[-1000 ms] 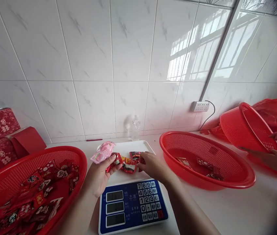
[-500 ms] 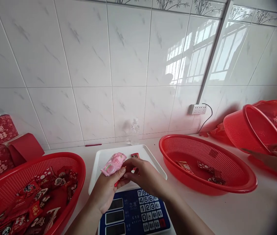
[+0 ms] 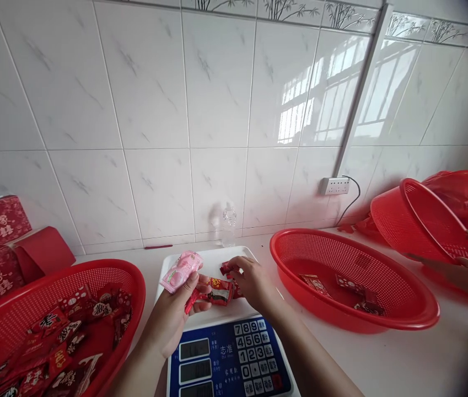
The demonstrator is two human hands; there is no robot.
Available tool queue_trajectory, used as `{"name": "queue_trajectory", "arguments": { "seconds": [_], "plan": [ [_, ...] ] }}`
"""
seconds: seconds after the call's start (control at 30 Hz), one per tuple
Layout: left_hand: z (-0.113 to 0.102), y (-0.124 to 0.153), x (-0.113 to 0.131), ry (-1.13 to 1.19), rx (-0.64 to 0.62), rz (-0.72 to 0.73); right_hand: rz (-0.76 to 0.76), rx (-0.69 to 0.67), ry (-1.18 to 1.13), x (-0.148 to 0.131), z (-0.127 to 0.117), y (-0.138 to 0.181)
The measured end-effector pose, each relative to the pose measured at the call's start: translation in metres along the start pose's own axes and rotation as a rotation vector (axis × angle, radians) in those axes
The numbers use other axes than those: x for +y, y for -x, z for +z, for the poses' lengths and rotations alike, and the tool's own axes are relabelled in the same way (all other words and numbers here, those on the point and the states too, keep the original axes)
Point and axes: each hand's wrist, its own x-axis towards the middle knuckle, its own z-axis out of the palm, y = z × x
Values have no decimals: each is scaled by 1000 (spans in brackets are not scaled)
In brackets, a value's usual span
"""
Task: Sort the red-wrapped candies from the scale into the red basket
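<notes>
My left hand (image 3: 176, 313) is over the left side of the scale's white tray (image 3: 167, 263), closed on a pink candy packet (image 3: 182, 272) that stands up above the thumb. A smaller red wrapper (image 3: 191, 301) pokes out between the same fingers. Beside these fingertips lies a red and black packet (image 3: 218, 292) on the tray. At the tray's right side, my right hand (image 3: 255, 280) has its fingers bent down and closed on a small red packet (image 3: 226, 268). Below both wrists sits the blue keypad panel (image 3: 229, 358) of the scale.
To the left stands a red basket (image 3: 132, 270) of red packets, with red gift boxes (image 3: 2, 242) behind. Another red basket (image 3: 415, 317) at right holds several packets. Another person's hand (image 3: 461, 273) touches a tilted basket (image 3: 382, 215). A clear bottle (image 3: 229, 226) stands behind the tray.
My hands have moved apart, the right one going right to a small red packet. The red and black packet now shows between them. The pink packet has shifted slightly left and up.
</notes>
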Motion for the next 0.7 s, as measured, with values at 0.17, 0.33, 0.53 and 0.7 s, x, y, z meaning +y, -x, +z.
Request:
{"name": "queue_trajectory", "arguments": {
  "seconds": [0.17, 0.33, 0.53, 0.7],
  "plan": [
    [-1, 0, 0, -100, -36, 43, -30, -144, 78, -7, -6, 4],
    [0, 3, -2, -308, -138, 75, -29, -26, -319, -33, -24, 11],
    [5, 8, -5, -393, -308, 40, -20, -304, -676, -47, -28, 18],
    [1, 2, -2, -366, -182, 81, 60, 42, -680, -34, -28, 7]
  ]
}}
